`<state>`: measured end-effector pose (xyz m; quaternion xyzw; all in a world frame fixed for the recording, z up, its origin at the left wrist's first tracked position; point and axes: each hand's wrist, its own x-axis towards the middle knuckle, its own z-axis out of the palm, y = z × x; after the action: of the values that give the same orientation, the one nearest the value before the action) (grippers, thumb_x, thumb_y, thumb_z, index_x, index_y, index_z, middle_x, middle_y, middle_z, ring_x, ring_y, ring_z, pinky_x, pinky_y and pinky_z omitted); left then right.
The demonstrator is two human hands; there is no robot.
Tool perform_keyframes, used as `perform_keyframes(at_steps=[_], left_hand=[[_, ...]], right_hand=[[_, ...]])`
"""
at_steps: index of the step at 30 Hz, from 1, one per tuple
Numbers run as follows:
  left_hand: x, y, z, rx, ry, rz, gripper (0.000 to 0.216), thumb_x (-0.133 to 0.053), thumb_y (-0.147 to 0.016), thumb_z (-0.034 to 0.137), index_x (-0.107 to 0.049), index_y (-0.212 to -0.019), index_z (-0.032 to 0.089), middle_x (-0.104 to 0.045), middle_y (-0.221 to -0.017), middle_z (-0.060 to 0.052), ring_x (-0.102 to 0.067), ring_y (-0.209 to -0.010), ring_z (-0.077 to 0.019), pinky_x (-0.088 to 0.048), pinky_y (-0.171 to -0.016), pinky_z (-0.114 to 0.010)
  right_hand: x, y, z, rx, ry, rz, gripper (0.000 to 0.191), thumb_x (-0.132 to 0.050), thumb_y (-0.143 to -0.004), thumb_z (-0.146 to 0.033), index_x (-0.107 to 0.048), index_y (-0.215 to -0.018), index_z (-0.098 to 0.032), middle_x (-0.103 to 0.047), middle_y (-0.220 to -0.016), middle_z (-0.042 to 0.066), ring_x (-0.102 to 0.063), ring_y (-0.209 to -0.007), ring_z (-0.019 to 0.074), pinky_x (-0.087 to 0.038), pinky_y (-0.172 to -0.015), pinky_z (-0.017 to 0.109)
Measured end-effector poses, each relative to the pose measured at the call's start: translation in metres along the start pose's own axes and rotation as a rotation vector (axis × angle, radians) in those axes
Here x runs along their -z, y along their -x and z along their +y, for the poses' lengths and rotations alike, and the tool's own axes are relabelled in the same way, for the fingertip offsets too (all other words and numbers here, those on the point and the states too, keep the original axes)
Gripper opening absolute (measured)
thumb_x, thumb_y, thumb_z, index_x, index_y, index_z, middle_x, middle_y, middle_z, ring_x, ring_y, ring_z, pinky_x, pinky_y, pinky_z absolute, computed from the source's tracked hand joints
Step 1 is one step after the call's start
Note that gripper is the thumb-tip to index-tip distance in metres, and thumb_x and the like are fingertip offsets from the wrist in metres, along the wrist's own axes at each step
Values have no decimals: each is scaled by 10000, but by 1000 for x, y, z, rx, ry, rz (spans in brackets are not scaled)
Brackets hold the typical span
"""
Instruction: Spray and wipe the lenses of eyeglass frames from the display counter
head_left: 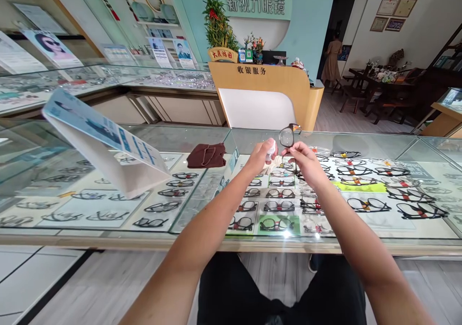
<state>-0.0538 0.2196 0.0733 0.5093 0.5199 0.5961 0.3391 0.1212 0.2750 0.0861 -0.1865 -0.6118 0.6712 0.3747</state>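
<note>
Below our grips spreads the glass tabletop [108, 236], its far edge just beyond them, its near edge toward our body, with room for moving rightward. A tented sign [108, 132] stands well to their left; a brown pouch [206, 156] lies nearer that side. Our right grip [306, 159] pinches a pair of glasses [287, 136], already lifted; our left grip [263, 152], just beside, curls round a small white item [270, 150], perhaps a bottle. Neither is yet set down.

The held glasses [288, 136] are dark; the bottle [270, 152] white; the pouch [206, 156] maroon; trousers [231, 291] black.
</note>
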Motion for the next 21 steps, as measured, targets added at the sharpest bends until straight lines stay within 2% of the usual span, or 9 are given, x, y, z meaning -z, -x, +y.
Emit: perform_keyframes(at_steps=[3,6,11,14,16,18,19,21], left_hand=[[-1,0,0,-6,53,-56,755,-496,-793,934,-539,-586,210,-455,-586,-13,-371,-531,-113,-295,-482,-263],[-3,1,-3,-10,-3,-82,763,-464,-809,939,-537,-595,209,-454,-593,-15,-376,-534,-118,-295,-489,-271],[-10,8,-11,-17,-183,-142,706,-604,-818,857,-488,-597,197,-428,-609,7,-349,-580,-109,-270,-530,-259],[-9,4,-13,16,-136,-139,722,-512,-858,886,-507,-630,201,-449,-616,4,-382,-557,-112,-326,-523,-261],[0,-6,-14,30,29,-47,749,-398,-871,929,-517,-684,213,-488,-652,-12,-470,-578,-137,-420,-541,-277],[19,-18,-18,24,212,165,711,-403,-878,917,-500,-734,227,-521,-701,-22,-550,-644,-163,-498,-602,-299],[31,-25,-21,30,203,309,641,-444,-907,850,-496,-753,230,-535,-717,-23,-580,-673,-171,-522,-643,-308],[57,-35,-31,70,-18,619,413,-532,-955,615,-499,-809,230,-571,-761,-14,-611,-725,-166,-514,-695,-290]], right_hand=[[8,-5,-3,18,-100,97,470,-878,-752,-592,-537,-797,-270,-764,-909,7,-669,-914,194,-483,-786,317],[12,-8,-3,27,-170,176,482,-904,-715,-577,-539,-799,-274,-765,-908,0,-666,-900,186,-491,-761,304],[7,-7,1,14,-171,158,484,-929,-676,-580,-574,-782,-268,-774,-874,-19,-657,-859,163,-487,-754,276],[7,-8,1,24,-185,158,461,-925,-693,-561,-581,-773,-265,-771,-859,-22,-646,-834,152,-485,-734,266],[9,-9,0,24,-219,173,455,-936,-683,-539,-582,-770,-266,-773,-864,-21,-647,-827,151,-490,-712,261],[12,-10,-1,19,-263,181,459,-954,-662,-516,-585,-771,-267,-777,-875,-18,-661,-843,153,-503,-706,256],[13,-11,-2,17,-281,184,459,-961,-655,-507,-588,-774,-267,-780,-882,-15,-669,-853,154,-511,-707,253],[14,-11,-2,14,-296,185,449,-962,-659,-493,-592,-775,-267,-785,-896,-9,-677,-859,155,-520,-701,251]])
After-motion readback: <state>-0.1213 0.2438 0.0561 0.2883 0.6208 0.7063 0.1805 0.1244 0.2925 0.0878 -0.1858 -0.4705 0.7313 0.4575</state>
